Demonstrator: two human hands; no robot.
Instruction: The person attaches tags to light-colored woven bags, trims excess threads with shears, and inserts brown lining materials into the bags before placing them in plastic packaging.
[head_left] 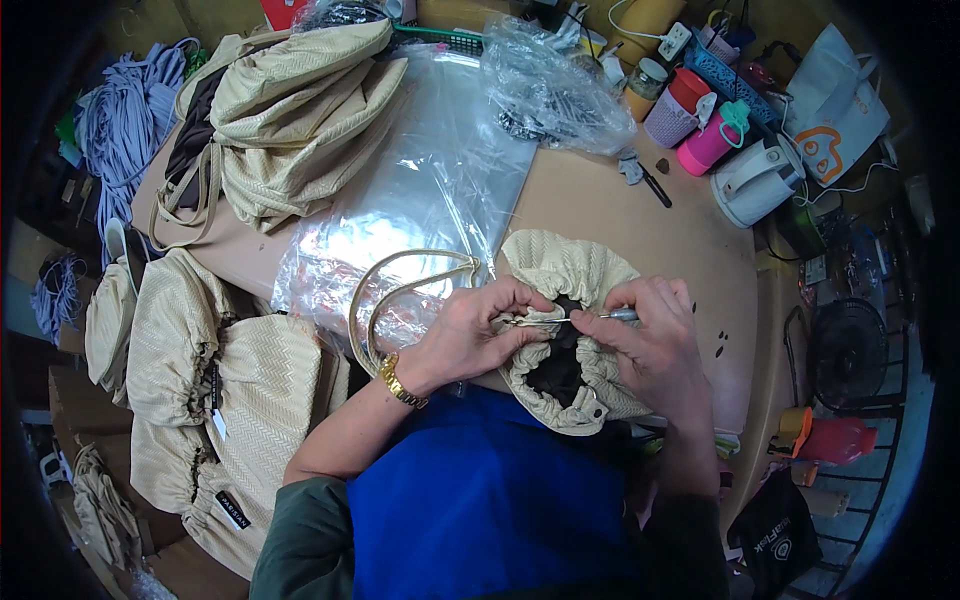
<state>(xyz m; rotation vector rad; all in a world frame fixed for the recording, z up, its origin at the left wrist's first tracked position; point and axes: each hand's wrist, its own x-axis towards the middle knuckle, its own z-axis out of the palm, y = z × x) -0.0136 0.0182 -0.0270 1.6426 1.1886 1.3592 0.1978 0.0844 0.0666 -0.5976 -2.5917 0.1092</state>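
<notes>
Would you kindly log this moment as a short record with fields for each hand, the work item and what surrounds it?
Left hand: pinches the gathered rim of the cream bag
Right hand: holds a thin metal tool pointed at that rim
Bag: cream, ruched, dark lining showing, curved handles lying to its left
Surface: tan table
Left side: piles of similar cream bags
Behind: clear plastic sheet
Far right: pink bottle, white kettle
</notes>
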